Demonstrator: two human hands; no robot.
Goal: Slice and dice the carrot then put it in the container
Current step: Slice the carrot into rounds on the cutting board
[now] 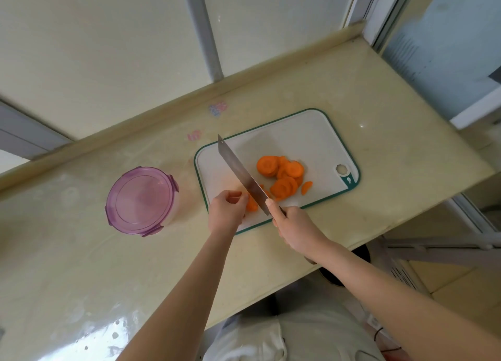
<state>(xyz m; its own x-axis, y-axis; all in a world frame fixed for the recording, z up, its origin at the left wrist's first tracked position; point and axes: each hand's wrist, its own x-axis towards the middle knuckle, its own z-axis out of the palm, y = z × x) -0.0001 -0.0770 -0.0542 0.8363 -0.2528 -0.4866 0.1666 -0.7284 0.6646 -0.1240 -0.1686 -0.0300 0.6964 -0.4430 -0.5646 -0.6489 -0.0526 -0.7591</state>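
Several orange carrot slices (282,172) lie piled on a white cutting board with a green rim (311,135). My left hand (226,211) pinches a few carrot slices (252,204) at the board's near left corner. My right hand (292,226) grips the handle of a cleaver (241,172), forefinger along its spine. The blade slants across the board, its heel down beside the held slices. A round container with a purple lid (141,199) stands shut on the counter to the left of the board.
The beige counter (379,116) ends in a raised back edge against pale wall panels. Its right end meets a window frame (474,111). Small pink and blue stickers (218,108) sit behind the board. A wet patch glistens at the near left.
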